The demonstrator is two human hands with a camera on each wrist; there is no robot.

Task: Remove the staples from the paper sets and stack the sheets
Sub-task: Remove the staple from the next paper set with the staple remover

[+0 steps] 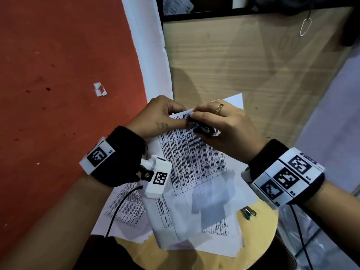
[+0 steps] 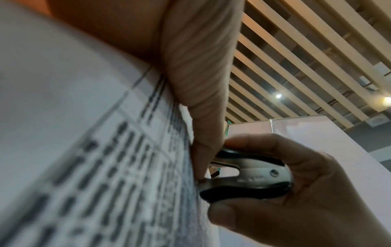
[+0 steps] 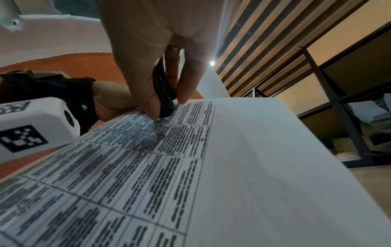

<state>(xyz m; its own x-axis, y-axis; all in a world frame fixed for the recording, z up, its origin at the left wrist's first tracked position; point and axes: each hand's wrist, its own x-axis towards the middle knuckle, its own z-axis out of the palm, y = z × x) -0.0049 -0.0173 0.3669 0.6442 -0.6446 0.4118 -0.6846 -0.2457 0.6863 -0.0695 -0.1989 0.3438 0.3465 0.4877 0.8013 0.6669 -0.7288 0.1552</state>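
A printed paper set [image 1: 192, 158] with a table of text is lifted above a round wooden stool [image 1: 259, 230]. My left hand [image 1: 159, 115] pinches its top corner, thumb on the printed face [image 2: 203, 117]. My right hand [image 1: 220, 123] grips a black and silver staple remover [image 1: 202, 129] between thumb and fingers. The remover's claws [image 2: 213, 175] are pressed to the paper's top edge right beside my left thumb. In the right wrist view the staple remover [image 3: 164, 93] meets the paper set [image 3: 169, 167] at its corner. The staple itself is hidden.
More printed sheets [image 1: 126, 207] lie loose on the stool under the held set. Small green and metal objects [image 1: 248, 212] sit at the stool's right edge. A red floor [image 1: 58, 75] is on the left, with a wooden panel [image 1: 253, 61] ahead.
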